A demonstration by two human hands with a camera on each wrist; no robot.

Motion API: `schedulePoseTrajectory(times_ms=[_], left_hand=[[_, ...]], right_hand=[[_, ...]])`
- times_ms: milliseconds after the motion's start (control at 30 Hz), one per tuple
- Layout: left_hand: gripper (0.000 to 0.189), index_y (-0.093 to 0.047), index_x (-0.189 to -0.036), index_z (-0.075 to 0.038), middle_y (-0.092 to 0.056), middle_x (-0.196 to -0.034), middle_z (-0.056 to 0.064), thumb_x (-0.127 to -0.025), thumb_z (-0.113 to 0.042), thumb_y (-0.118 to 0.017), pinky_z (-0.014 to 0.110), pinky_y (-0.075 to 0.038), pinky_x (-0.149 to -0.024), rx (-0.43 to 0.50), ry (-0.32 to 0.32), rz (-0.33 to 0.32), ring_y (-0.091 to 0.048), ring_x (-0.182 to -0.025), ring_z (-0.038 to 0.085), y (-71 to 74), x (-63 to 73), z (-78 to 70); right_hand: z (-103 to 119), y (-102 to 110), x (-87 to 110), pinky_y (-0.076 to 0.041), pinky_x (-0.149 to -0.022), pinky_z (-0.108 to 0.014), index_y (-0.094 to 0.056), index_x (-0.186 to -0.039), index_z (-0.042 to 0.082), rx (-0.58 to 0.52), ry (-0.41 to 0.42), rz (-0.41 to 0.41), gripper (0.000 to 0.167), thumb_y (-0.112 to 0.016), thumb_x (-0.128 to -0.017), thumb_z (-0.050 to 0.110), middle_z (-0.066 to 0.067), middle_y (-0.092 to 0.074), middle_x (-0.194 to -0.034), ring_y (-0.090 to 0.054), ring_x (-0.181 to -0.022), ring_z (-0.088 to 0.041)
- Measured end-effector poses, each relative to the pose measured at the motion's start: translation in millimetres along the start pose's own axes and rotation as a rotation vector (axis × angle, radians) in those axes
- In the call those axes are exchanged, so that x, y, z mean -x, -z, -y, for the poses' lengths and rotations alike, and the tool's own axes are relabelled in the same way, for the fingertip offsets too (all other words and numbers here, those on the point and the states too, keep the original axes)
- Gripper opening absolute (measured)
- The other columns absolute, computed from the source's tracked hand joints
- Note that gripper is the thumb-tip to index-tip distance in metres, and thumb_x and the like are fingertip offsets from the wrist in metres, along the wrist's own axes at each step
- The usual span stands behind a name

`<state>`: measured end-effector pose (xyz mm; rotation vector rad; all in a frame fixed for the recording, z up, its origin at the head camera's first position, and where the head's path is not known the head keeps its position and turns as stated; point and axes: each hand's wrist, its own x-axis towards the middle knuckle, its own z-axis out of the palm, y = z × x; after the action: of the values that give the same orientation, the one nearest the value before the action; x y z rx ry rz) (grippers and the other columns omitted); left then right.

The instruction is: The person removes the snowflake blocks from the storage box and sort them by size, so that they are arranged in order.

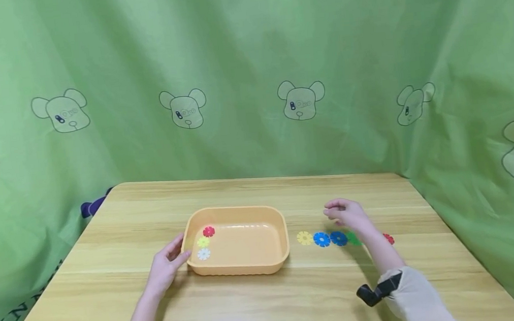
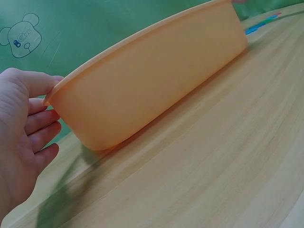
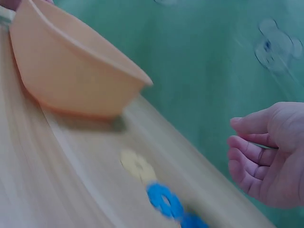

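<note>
Left hand (image 1: 163,268): has the tray (image 1: 246,245) at its left end, thumb over the rim, other fingers bent outside the wall. If I tug or press there, it could skid or tip imo, bc I see only that end held.
Tray: flat on the table (image 1: 229,311), w/ red flower (image 1: 208,231), yellow flower (image 1: 203,242) & white flower (image 1: 203,254) lined up inside, left end. A bump might scatter em.
Right hand (image 1: 348,214): in the air near the blue flowers (image 1: 321,239), fingers loosely bent, nothing in em afaict.
Row right of tray: pale yellow flower (image 1: 305,238), both blues, green flower (image 1: 354,239), far red flower (image 1: 388,238). Thin & flat, so fingertips could prob just shove em; the close-set ones might come up 2 at once.
Right forearm (image 1: 381,249): blocks my head view btwn green & red, so idk what's there. If it drops, it could sweep pcs outta line.
</note>
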<state>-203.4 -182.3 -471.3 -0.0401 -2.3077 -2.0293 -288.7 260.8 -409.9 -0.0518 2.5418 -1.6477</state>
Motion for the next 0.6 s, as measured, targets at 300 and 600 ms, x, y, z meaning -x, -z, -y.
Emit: schedulePoseTrajectory(times_ms=[300, 600], left_hand=[[0.054, -0.040, -0.136, 0.005, -0.037, -0.140, 0.023, -0.087, -0.005, -0.062, 0.035, -0.035, -0.101, -0.005, -0.003, -0.006, -0.038, -0.127, 0.036, -0.4, 0.1, 0.5], [0.055, -0.040, -0.136, 0.006, -0.038, -0.140, 0.024, -0.087, -0.006, -0.063, 0.036, -0.034, -0.102, -0.012, -0.008, -0.008, -0.039, -0.127, 0.036, -0.2, -0.1, 0.8]], right_hand=[[42.1, -50.8, -6.9, -0.054, -0.078, -0.040, -0.053, -0.114, -0.011, -0.006, 0.064, 0.091, 0.035, -0.063, -0.088, 0.010, -0.012, -0.064, -0.093, -0.060, -0.085, -0.024], [75.5, -102.7, -15.1, -0.055, -0.073, -0.035, -0.058, -0.109, -0.007, -0.009, 0.068, 0.159, 0.030, -0.065, -0.085, 0.008, -0.012, -0.065, -0.091, -0.062, -0.087, -0.030]])
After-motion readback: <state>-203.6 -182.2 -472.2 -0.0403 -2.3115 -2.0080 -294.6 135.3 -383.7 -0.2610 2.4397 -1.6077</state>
